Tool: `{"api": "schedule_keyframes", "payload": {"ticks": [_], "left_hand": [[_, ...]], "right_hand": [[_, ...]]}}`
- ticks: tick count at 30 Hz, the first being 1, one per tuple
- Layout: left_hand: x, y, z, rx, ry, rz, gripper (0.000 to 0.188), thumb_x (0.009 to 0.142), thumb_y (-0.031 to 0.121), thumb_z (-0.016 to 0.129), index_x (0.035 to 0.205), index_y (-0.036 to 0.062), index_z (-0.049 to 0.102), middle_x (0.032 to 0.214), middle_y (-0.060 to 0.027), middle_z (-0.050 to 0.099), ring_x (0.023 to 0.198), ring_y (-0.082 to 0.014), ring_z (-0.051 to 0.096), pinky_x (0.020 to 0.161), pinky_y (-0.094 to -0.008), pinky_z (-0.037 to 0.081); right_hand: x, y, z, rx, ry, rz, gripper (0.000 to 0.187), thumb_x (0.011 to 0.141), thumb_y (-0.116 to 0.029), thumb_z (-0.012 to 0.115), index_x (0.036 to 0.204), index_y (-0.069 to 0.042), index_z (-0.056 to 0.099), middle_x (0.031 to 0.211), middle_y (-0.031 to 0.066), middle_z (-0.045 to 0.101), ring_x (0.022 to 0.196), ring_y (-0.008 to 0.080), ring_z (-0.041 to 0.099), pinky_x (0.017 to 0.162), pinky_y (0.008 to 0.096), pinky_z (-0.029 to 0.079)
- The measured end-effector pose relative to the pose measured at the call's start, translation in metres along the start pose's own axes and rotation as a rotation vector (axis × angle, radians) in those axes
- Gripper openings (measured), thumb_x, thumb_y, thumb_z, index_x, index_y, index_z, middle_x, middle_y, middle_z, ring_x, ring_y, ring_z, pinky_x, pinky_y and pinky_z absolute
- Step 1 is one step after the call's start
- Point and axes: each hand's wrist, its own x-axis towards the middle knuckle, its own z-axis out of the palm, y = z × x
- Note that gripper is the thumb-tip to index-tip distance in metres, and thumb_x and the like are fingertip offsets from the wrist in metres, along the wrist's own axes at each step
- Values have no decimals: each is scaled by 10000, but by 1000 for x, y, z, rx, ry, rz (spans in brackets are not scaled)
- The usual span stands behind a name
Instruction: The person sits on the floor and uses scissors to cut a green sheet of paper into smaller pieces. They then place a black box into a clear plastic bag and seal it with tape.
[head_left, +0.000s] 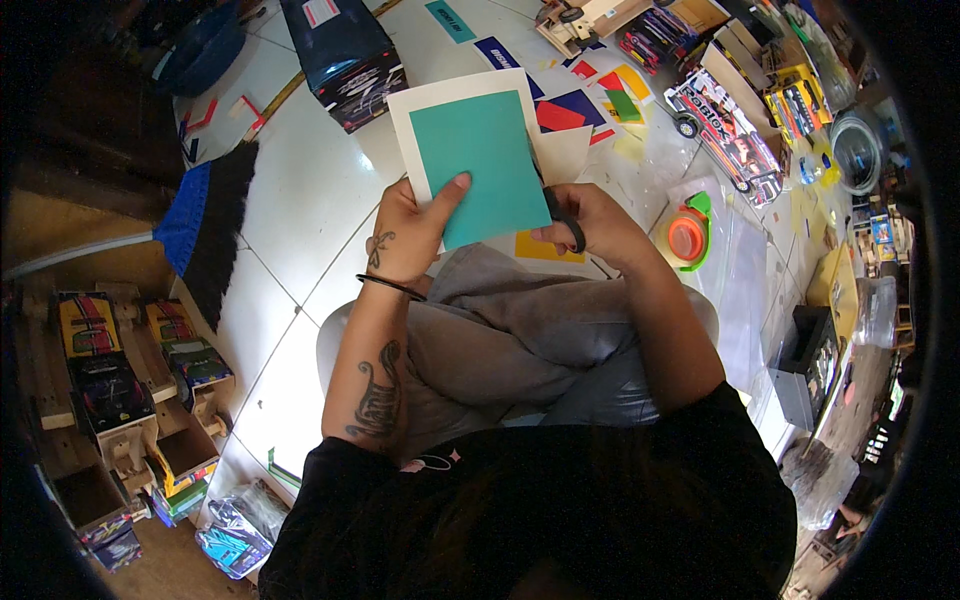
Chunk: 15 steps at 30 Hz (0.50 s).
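Observation:
My left hand (412,222) pinches a teal sheet with a cream border (478,150) by its left side, thumb on top and fingers behind. The border shows along the sheet's top and left; on the right the teal reaches the edge. In my right hand (597,222) is a pair of black-handled scissors (568,224), at the sheet's lower right edge. Their blades are mostly hidden, so I cannot tell how far apart they are. A cream paper flap (566,157) sticks out beyond the sheet's right edge. Both hands are above my crossed legs (510,330).
Coloured cut pieces (575,110) lie on the tiled floor ahead. A dark printed box (345,60) stands at the far left, a broom (205,225) nearer. On the right are an orange-and-green tape roll (686,238) and a wooden toy truck (725,135). More toy trucks (105,370) stand left.

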Motion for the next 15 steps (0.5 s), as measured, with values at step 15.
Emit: {"api": "schedule_keyframes", "payload": {"ticks": [15], "left_hand": [[-4,-1,7,17,-69,31,341,818,265,652,935,-50,591,833,-121,647,718,-133,621,646,-246,506]], "right_hand": [[13,20,13,30,361,-215,302,640,-169,734,826,25,597,670,87,605,599,134,535,584,278,439]]}}
